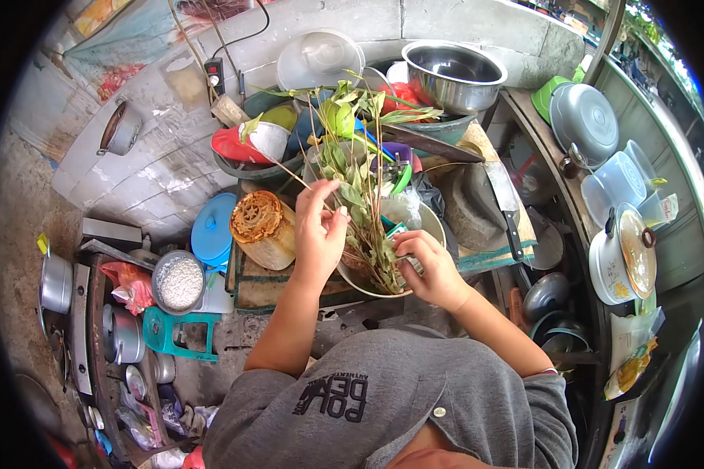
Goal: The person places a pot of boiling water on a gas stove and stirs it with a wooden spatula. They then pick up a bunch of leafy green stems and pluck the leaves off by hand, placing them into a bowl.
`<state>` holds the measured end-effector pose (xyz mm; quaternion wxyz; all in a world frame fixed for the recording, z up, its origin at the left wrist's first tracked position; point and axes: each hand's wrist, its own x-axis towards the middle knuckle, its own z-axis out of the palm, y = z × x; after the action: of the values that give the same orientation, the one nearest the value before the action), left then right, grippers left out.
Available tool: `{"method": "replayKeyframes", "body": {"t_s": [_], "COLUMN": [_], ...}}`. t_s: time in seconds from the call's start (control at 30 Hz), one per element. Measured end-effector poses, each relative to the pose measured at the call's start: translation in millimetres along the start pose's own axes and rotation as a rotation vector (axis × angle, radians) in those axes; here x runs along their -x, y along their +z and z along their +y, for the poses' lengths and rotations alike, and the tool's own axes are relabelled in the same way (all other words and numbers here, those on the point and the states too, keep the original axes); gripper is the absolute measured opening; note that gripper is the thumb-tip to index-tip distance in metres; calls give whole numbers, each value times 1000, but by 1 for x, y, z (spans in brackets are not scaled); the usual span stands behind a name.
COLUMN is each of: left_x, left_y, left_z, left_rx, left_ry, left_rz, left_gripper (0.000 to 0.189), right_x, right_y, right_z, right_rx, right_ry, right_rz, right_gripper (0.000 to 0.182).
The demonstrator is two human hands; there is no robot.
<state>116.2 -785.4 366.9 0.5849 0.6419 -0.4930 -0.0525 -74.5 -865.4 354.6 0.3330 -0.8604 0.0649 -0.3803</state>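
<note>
A bundle of wilted leafy stems (358, 205) leans with its lower ends in a pale round tub (435, 227), its leafy tops spreading towards the wall. At the left of the bundle is my left hand (321, 231), fingers curled and raised. One thin stem passes behind its fingers; whether they grip it is unclear. My right hand (431, 267) pinches at the lower leaves and stems near the tub's front rim. Part of the tub's contents is hidden by foliage, though a clear plastic bag (412, 206) shows inside.
A cleaver (504, 199) with a black handle lies across a stone mortar (472, 202) on the right. Left of the bundle stands a rusty-topped cylinder (264, 228). Behind are basins of dishes and a steel bowl (454, 76). A teal stool (179, 334) stands lower left.
</note>
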Motion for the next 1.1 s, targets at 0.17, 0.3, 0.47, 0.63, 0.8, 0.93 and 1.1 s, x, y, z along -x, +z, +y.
{"method": "replayKeyframes", "body": {"t_s": [0.17, 0.3, 0.47, 0.63, 0.8, 0.93, 1.1], "left_x": [-5, -6, -7, -4, 0, 4, 3], "left_y": [3, 7, 12, 13, 11, 8, 7], "left_z": [-6, -7, -10, -14, -23, -17, -21], "left_rx": [97, 156, 186, 282, 357, 312, 464], "left_ry": [-133, -114, -44, -36, -39, -52, -72], "left_rz": [-45, -100, -84, -88, -22, 54, 33], "left_gripper": [58, 63, 63, 64, 65, 67, 67], "right_x": [-13, -57, -100, -121, -128, -122, -109], "right_y": [-6, -13, 10, 26, 27, 25, 17], "right_z": [-1, -5, 19, 39, 26, 30, 21], "right_rx": [-349, -149, 77, 272, 305, 212, 80], "right_ry": [339, 235, 242, 209, 249, 210, 72], "right_rz": [100, -81, -71, -191, -302, -305, -305], "right_gripper": [22, 29, 36, 30, 20, 16, 20]}}
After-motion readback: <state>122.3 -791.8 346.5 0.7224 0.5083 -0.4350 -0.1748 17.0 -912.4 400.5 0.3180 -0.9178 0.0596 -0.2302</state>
